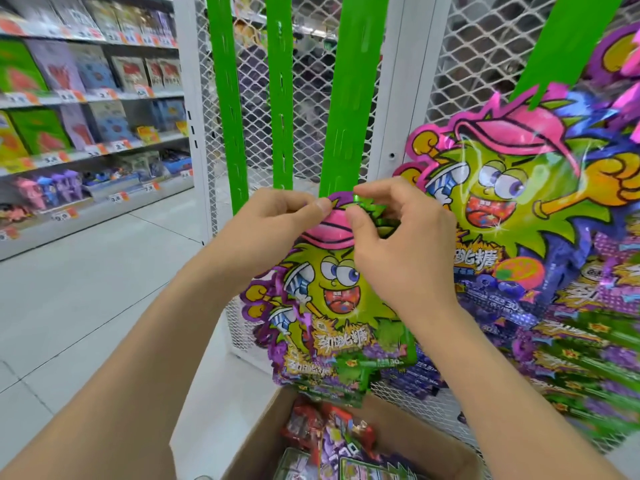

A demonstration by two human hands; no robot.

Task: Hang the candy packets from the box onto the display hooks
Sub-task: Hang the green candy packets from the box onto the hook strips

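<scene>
I hold a small stack of candy packets (332, 299), green and purple with a cartoon face in a pink cap, in front of the white mesh display. My left hand (273, 223) pinches the top edge at the left, and my right hand (391, 244) pinches the top at the right, fingers curled over the cap. The packets' tops sit at the lower end of a green hanging strip (341, 133). Below, an open cardboard box (263, 438) holds more packets in red, purple and green.
Two more green strips (227, 98) hang on the white mesh panel (346, 46). At right hang a large cartoon sign (512, 188) and rows of hung packets (588, 358). Stocked shelves (86, 98) line the left, with tiled floor between.
</scene>
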